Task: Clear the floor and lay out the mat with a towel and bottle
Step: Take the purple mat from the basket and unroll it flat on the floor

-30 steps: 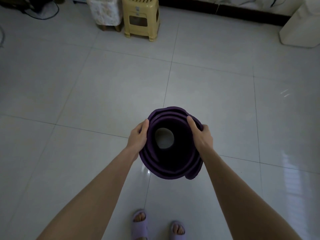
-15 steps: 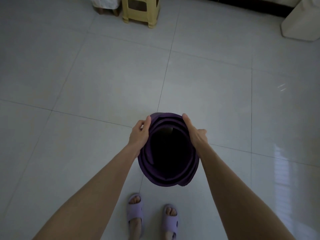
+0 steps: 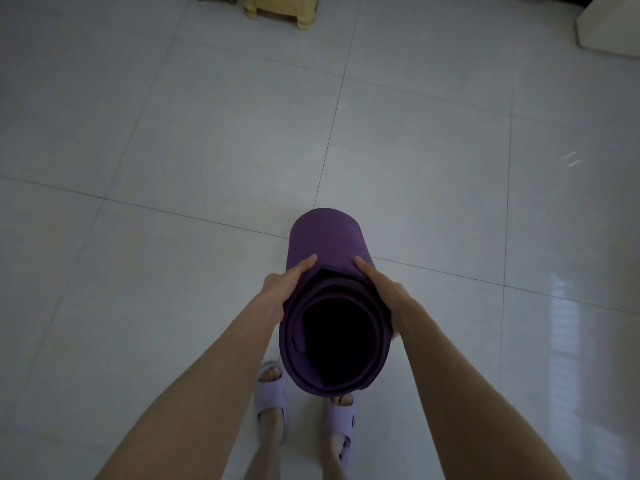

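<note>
Head cam: my L hand [image 3: 281, 289] & R hand [image 3: 385, 289] grip purple mat [image 3: 325, 237], a smooth hollow roll. Vs before, it's tipped fwd.

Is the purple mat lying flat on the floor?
No, the mat is rolled up and held by the left hand and right hand.

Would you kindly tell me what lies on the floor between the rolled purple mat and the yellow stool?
Only bare tile floor lies between the rolled purple mat and the yellow stool; the head view shows that whole stretch.
</note>
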Demonstrator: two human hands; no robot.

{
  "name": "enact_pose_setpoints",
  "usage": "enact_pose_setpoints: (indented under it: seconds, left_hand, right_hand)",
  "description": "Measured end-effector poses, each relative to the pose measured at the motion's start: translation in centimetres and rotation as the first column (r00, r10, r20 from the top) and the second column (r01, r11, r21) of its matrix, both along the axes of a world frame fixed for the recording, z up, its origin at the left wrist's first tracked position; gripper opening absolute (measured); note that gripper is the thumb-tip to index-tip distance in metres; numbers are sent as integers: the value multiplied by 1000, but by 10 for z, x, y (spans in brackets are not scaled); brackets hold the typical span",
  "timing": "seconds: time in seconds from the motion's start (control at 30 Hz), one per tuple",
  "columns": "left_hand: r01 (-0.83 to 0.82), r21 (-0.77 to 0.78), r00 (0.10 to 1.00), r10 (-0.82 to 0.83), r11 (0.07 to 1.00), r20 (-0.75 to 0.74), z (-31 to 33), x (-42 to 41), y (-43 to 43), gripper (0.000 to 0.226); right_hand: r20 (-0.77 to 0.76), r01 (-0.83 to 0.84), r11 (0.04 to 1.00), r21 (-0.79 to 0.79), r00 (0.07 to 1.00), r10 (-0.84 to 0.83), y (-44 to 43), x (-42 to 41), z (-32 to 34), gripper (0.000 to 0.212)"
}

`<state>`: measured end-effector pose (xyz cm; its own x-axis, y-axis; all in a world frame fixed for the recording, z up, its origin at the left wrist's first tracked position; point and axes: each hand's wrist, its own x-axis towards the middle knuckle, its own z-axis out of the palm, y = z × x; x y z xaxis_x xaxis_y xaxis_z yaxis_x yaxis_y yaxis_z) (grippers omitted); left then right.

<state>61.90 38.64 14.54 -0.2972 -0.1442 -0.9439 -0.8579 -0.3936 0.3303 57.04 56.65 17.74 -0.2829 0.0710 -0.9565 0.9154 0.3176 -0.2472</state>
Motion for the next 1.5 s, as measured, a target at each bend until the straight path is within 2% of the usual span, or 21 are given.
enact_pose_setpoints:
  seconds: [0.1,0.2,0.33,0.4,0.6,0.73,0.8,0.9,1.03,1.1,1.23,1.3,1.4,1.5]
  left_hand:
    - [-2,-51,1000,2,999,-7,-8,7,1,79]
    - [6,-71,1000,-8,997,-23,-14,18,-1,71]
    - [24,-135,997,-35,991,-76,-14,29,-7,55]
    - [36,-196,991,-60,980,-117,-8,30,-12,42]
    - [-19,-443,962,-104,896,-253,42,17,-42,17]
    - [-107,-526,925,-109,843,-364,96,9,-76,18]
    - [-150,-565,906,-116,811,-408,127,6,-100,16]
    - [-197,-668,868,-189,718,-460,186,-2,-148,11]
    - [-260,-765,839,-255,589,-481,273,-2,-214,18]
    - [-310,-793,824,-266,525,-499,319,1,-244,17]
    - [-378,-837,778,-355,395,-519,425,3,-296,12]
    - [-416,-847,752,-398,332,-525,476,9,-313,13]
    - [-461,-868,730,-477,185,-489,549,17,-329,18]
    - [-476,-877,726,-534,66,-434,608,21,-335,19]
  right_hand:
    - [-58,52,998,39,997,-50,5,8,-13,100]
    - [-134,35,996,86,991,-24,6,14,-17,94]
    - [-263,-3,988,153,964,44,1,22,-16,55]
    - [-307,-5,983,185,950,62,-7,28,-11,46]
    - [-416,27,986,162,908,44,-49,30,24,36]
    - [-511,49,995,91,860,4,-91,18,71,43]
    - [-556,41,998,45,831,-9,-117,12,101,38]
    - [-623,26,999,-33,781,-41,-163,7,154,28]
    - [-713,-68,990,-121,700,-39,-232,0,229,37]
    - [-758,-111,980,-162,651,-51,-266,-1,272,45]
    - [-814,-171,946,-276,564,-135,-321,0,355,31]
    - [-833,-204,928,-312,528,-164,-338,4,398,34]
    - [-872,-237,905,-352,435,-225,-359,8,464,41]
    - [-877,-254,882,-397,390,-283,-370,9,510,38]
